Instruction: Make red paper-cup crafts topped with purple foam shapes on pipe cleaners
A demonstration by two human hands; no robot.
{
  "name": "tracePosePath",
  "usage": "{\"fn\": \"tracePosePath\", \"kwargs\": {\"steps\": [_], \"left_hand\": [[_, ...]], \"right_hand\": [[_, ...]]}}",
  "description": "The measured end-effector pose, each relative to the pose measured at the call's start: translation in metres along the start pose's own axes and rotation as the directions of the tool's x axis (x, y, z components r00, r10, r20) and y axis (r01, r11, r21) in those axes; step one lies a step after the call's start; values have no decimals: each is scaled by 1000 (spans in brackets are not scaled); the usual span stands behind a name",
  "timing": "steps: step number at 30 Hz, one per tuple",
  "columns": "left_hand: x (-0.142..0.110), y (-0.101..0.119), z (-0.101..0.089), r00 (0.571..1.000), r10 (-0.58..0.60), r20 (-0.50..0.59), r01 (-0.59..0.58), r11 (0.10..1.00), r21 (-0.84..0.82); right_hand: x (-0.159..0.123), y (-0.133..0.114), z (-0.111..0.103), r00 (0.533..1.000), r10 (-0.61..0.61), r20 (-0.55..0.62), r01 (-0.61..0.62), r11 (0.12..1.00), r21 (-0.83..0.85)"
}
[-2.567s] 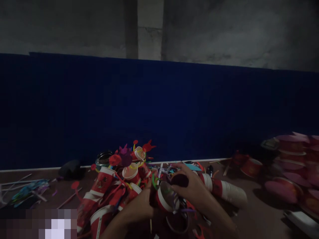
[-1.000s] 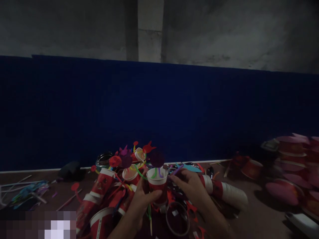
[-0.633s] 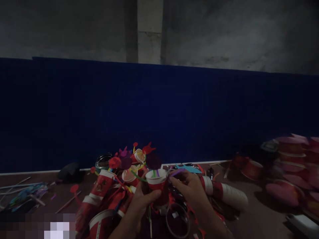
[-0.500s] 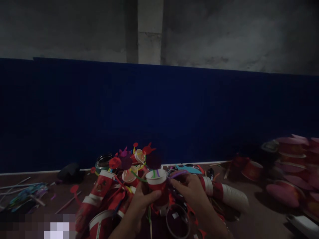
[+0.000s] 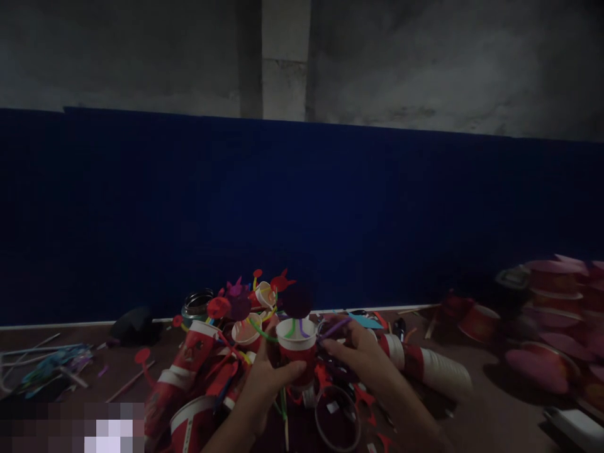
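Note:
My left hand (image 5: 264,380) is wrapped round a small red paper cup (image 5: 297,349) with a white rim, held upright. Green and purple straws stick up out of the cup, and a dark purple paper disc (image 5: 297,301) tops one of them. Just right of the cup, my right hand (image 5: 358,353) pinches a purple straw (image 5: 334,328) whose end points at the cup's rim. Below my hands lies a round ring of tape (image 5: 337,418).
A heap of red paper cups with straw flowers (image 5: 226,327) lies left of my hands, with a glass jar (image 5: 195,303) behind it. A stack of cups (image 5: 427,365) lies on its side to the right. Pink-lidded bowls (image 5: 552,314) crowd the far right. A blue board stands behind.
The cup was tipped on its side between my hands 2.6 s ago; now it stands upright in my left hand. My right hand has taken up a purple straw beside the rim.

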State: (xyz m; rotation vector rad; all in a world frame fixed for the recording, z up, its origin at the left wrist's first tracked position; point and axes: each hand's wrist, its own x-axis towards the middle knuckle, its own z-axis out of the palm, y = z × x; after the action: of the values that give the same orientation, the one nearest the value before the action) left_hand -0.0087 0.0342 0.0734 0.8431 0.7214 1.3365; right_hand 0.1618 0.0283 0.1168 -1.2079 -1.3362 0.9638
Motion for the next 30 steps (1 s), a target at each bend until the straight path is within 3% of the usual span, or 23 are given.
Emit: {"fn": "tracePosePath", "kwargs": {"steps": [2,4,7,10,12,15,20,25,30], "left_hand": [[0,0,3,999,32,-19,-31,999,36],[0,-1,6,998,57,-14,-56,997,58],[-2,-3,9,999,52,12,-52,998,23],[-5,-6,9,996,52,66,-51,999,-21],[-6,-7,7,996,48,70,-52,997,50],[-6,-9,3,999,37,30,-42,982,186],[-4,-11,2,995,93,30,-95,991,93],[3,-10,0,997,57,48,-60,995,77],[9,-14,-3,998,60,16,-59,997,-48]], "right_hand": [[1,-4,-8,988,-66,-142,53,994,-93],[0,-10,-13,951,-224,-213,158,944,-289],[-7,-18,-9,919,-394,-30,316,778,-543],[-17,-21,4,914,-368,172,391,679,-621],[-22,-19,13,919,-319,232,391,661,-640],[-25,-12,20,931,-268,250,366,659,-658],[-23,-1,17,938,-246,244,346,670,-657],[-18,-1,9,945,-296,139,310,672,-673],[-15,-2,11,904,-404,-139,239,748,-619]]}}
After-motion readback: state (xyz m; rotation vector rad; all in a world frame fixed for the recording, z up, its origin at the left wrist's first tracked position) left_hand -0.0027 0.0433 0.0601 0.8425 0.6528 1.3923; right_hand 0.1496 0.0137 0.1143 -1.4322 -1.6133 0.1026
